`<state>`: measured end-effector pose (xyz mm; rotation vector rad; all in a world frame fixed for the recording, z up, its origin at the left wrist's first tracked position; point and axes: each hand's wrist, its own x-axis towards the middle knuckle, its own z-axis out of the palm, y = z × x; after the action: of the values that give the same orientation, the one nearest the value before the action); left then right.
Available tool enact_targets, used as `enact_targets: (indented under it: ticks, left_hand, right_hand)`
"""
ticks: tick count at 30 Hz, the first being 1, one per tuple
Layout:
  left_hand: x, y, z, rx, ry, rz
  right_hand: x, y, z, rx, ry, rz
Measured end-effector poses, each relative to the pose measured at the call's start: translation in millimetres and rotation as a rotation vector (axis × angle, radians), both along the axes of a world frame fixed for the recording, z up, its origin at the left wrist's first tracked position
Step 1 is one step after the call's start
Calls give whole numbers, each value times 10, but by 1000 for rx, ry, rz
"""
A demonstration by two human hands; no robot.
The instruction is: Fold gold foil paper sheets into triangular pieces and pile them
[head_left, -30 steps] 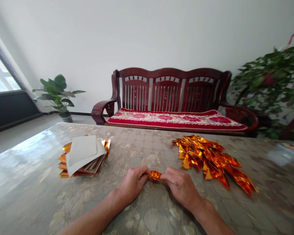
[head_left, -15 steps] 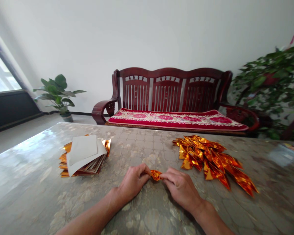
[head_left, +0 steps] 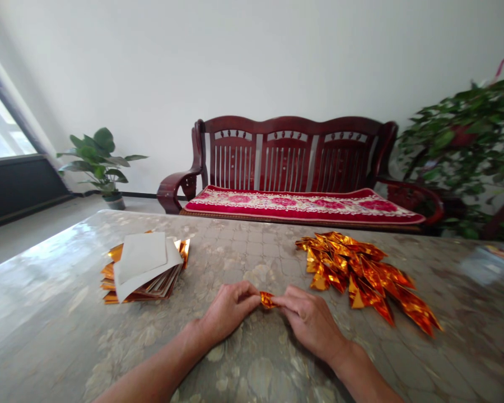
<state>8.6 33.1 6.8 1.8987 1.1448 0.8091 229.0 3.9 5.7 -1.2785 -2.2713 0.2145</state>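
Observation:
A small folded piece of gold foil (head_left: pixel 267 300) is pinched between my two hands, just above the table. My left hand (head_left: pixel 229 309) holds its left end between fingertips and thumb, and my right hand (head_left: pixel 308 323) holds the right end. Much of the piece is hidden by my fingers. To the right of my right hand lies a loose heap of folded gold foil triangles (head_left: pixel 361 274). Beyond my left hand is a stack of gold foil sheets (head_left: pixel 111 274) with white paper sheets (head_left: pixel 140 257) on top.
Both the heap and the stack rest on a glossy, marble-patterned table (head_left: pixel 243 246). Past its far edge stand a dark red wooden bench (head_left: pixel 289 157) with a red floral cushion and a potted plant (head_left: pixel 98 162). A large leafy plant (head_left: pixel 462 151) stands at the right.
My hands have shifted slightly and turned the foil piece between my fingers. It now looks a little narrower. The heap and the stack have not moved.

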Motion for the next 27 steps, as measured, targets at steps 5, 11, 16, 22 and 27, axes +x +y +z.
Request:
enact_targets:
  ticks: [5, 11, 16, 22, 27]
  left_hand:
    - [33, -17, 40, 96, 119, 98]
    - [90, -31, -7, 60, 40, 137]
    - [81, -14, -31, 67, 26, 113]
    - [69, 6, -60, 51, 21, 108]
    - [62, 8, -102, -45, -133, 63]
  right_hand:
    - [0, 17, -24, 18, 14, 6]
    - [-8, 22, -18, 28, 19, 21]
    - [-19, 25, 9, 31, 25, 30]
    - [-27, 19, 26, 39, 1, 33]
    - [-14, 26, -6, 57, 15, 18]
